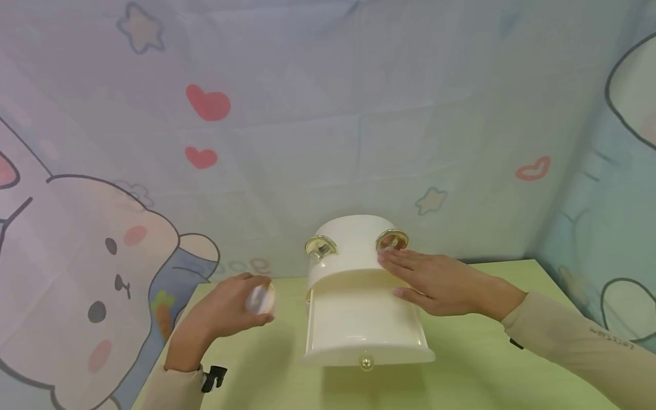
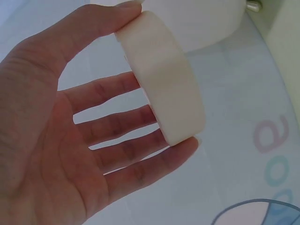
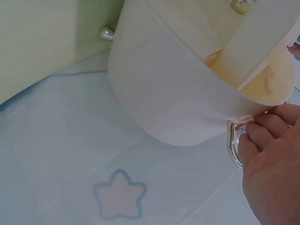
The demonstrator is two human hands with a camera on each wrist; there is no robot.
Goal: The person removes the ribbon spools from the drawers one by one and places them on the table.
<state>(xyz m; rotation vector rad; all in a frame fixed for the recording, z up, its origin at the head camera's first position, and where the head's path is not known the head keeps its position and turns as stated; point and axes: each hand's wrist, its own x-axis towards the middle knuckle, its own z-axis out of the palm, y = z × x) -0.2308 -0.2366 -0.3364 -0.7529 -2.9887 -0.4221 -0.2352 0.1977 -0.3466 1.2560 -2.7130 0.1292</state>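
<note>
In the head view, my left hand [image 1: 225, 307] holds a round cream roll [image 1: 261, 299], like a roll of tape, left of a white rounded box. The left wrist view shows the roll [image 2: 164, 79] between thumb and fingertips, its curved outer band facing the camera. The white box [image 1: 356, 242] carries two gold rings, a left one [image 1: 320, 247] and a right one [image 1: 392, 240]. Its drawer [image 1: 366, 327] stands pulled out, with a gold knob [image 1: 366, 361] on the front. My right hand [image 1: 446, 282] rests its extended fingers on the box's right side, fingertips at the right ring.
The box stands on a light green table [image 1: 476, 353]. Behind it hangs a pale cloth [image 1: 307, 142] printed with hearts, stars and a rabbit. A short metal peg [image 3: 107, 33] shows at the box's edge in the right wrist view.
</note>
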